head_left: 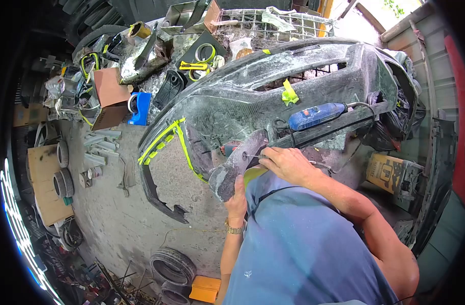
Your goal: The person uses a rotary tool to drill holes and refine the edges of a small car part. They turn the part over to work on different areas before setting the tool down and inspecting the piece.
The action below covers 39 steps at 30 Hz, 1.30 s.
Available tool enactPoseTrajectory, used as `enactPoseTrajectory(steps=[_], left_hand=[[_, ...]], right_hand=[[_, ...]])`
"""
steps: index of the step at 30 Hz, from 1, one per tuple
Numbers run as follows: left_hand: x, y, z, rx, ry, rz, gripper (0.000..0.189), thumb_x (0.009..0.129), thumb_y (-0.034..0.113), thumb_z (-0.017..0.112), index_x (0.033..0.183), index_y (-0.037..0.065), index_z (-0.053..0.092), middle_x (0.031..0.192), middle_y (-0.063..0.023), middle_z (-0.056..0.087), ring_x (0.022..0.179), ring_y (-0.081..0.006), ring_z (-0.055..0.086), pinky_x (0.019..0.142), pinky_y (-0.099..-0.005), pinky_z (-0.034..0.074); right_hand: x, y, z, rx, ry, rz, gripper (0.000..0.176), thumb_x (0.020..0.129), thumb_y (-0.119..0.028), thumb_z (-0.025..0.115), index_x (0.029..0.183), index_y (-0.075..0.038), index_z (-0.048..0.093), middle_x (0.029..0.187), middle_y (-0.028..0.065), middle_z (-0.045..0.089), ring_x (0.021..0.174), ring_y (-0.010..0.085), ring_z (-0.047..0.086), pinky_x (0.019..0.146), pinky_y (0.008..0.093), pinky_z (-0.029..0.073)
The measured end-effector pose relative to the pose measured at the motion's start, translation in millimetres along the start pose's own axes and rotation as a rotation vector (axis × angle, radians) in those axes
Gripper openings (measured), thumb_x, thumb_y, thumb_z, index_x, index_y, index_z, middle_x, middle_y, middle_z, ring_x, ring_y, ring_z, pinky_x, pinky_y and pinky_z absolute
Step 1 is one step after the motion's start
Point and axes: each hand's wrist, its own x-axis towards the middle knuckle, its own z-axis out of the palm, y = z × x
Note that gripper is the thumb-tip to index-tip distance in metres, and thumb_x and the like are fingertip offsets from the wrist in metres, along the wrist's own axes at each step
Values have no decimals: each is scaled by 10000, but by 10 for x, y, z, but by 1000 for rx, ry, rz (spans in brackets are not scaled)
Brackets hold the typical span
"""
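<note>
Grey with dust, a curved panel (225, 179) is held in front of a worker's blue shirt (298, 223), the left hand (236, 201) gripping its lower end, apparently to steady it, as the right hand (286, 163) pinches a slim tool (254, 155) at its face. Beyond, a blue power tool (316, 117) rests along the bumper (232, 107), seemingly for easy reach; farther off, a blue tape holder (141, 113) stands beside a cardboard box (112, 115).
</note>
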Motion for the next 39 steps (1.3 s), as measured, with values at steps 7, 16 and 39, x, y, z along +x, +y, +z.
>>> enactPoseTrajectory(steps=[7, 16, 39], left_hand=[[-2, -4, -17, -7, -7, -15, 310, 929, 128, 632, 1194, -12, 552, 1141, -66, 606, 1003, -166, 564, 902, -326, 446], [15, -16, -25, 1, -17, 57, 309, 923, 117, 638, 1188, -19, 553, 1139, -75, 611, 1006, -176, 569, 898, -333, 447], [167, 83, -83, -385, 216, -225, 818, 842, 588, 581, 1408, 38, 366, 1404, -97, 430, 1288, -242, 410, 1119, -433, 285]], right_hand=[[-38, -17, 76, 41, 35, -15, 246, 930, -287, 550, 1014, -56, 540, 852, 148, 645, 768, 382, 642, 634, 477, 511], [87, 41, -28, -29, 104, -94, 231, 901, -283, 597, 958, -61, 569, 855, 118, 634, 745, 336, 650, 608, 439, 520], [294, 226, -525, 446, 339, 242, 329, 858, -283, 696, 1052, -26, 627, 893, 138, 673, 825, 209, 639, 762, 330, 488]])
